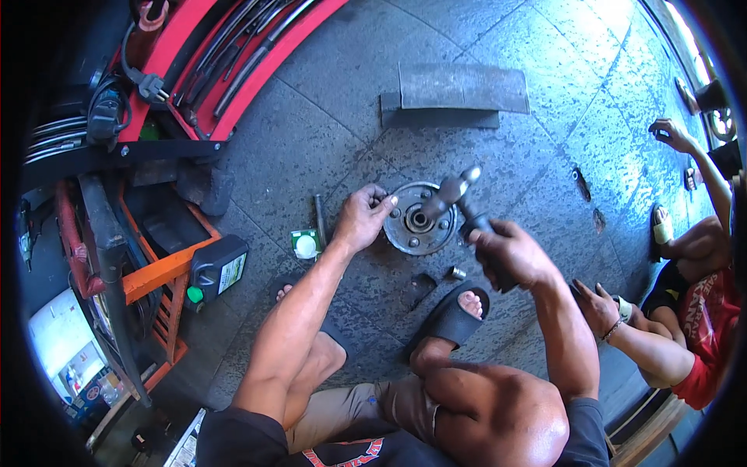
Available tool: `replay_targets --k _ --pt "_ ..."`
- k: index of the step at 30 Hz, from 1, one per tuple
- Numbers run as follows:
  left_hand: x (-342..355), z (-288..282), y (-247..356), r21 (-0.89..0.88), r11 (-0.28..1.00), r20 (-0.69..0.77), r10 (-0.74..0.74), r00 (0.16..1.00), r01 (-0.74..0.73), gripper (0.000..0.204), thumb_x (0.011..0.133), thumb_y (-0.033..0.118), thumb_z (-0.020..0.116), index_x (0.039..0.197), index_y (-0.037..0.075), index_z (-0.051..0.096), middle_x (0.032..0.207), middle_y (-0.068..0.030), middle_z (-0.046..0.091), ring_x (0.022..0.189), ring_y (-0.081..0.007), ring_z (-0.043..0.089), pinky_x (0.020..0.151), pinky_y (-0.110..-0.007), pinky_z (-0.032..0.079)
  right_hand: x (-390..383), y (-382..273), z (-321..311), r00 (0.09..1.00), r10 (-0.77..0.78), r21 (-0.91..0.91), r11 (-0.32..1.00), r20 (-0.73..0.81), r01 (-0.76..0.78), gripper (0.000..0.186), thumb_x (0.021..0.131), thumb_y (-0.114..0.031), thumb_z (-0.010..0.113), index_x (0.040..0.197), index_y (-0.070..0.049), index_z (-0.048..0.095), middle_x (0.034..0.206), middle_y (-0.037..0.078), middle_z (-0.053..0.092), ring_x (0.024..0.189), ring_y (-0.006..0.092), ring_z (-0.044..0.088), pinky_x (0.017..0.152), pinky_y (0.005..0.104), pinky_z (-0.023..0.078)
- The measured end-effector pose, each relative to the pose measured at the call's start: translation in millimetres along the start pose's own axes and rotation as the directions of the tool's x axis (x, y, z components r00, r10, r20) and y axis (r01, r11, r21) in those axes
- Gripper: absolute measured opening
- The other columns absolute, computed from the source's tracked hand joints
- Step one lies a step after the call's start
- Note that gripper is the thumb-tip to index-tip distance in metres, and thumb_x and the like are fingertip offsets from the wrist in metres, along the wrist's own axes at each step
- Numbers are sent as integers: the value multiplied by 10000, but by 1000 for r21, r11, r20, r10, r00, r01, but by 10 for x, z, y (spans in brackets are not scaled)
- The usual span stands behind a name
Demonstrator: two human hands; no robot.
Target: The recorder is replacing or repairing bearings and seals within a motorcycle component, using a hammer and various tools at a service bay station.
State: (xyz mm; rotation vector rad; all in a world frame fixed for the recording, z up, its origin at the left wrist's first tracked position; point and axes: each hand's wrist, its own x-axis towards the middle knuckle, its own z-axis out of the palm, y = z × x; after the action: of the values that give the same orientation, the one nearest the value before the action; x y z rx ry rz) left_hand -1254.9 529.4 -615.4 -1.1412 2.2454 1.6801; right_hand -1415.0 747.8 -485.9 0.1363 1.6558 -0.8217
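Note:
A round metal wheel hub [395, 234] with several bolt studs and a centre bore is at floor level in front of me. My left hand [362, 219] grips its left rim, thumb on the edge. My right hand [510, 255] is closed round the dark handle of a ball-peen hammer [447, 196]. The hammer head overlaps the hub's upper right part; whether it touches is unclear. Close to my right foot stands a small metal cylinder [457, 272]. Left of my left hand are a thin metal rod [320, 218] and a green-and-white packet [305, 244].
A bent metal plate on a base [463, 87] stands ahead. Red tool racks [268, 66], an orange frame [159, 274] and a dark jug with a green cap [219, 268] crowd the left. Another person [704, 327] sits at right, one hand [597, 310] near my right forearm.

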Motion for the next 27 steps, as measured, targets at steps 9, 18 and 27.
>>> replay_targets --k 9,18,27 --pt "-40 50 18 2 1000 -5 14 1000 -14 234 958 227 692 946 -2 648 767 -32 682 700 -73 595 637 -270 472 -80 -50 -40 999 9 -50 999 47 -7 325 988 -323 605 1060 -8 576 713 18 546 560 123 544 481 305 454" --pt "-97 68 -99 -55 998 2 35 999 -35 216 957 198 690 950 -10 633 733 -34 651 672 -84 578 624 -283 473 -67 307 -21 986 -34 -134 989 162 56 335 977 -319 601 1080 -1 593 696 24 552 541 120 559 469 302 441" --pt "-167 67 -246 -174 984 29 29 999 -23 197 990 201 656 1025 15 600 828 10 618 754 -58 569 678 -240 466 -305 662 -338 998 15 189 982 59 -26 364 1007 -301 583 1172 24 585 666 13 538 454 113 534 398 260 423"
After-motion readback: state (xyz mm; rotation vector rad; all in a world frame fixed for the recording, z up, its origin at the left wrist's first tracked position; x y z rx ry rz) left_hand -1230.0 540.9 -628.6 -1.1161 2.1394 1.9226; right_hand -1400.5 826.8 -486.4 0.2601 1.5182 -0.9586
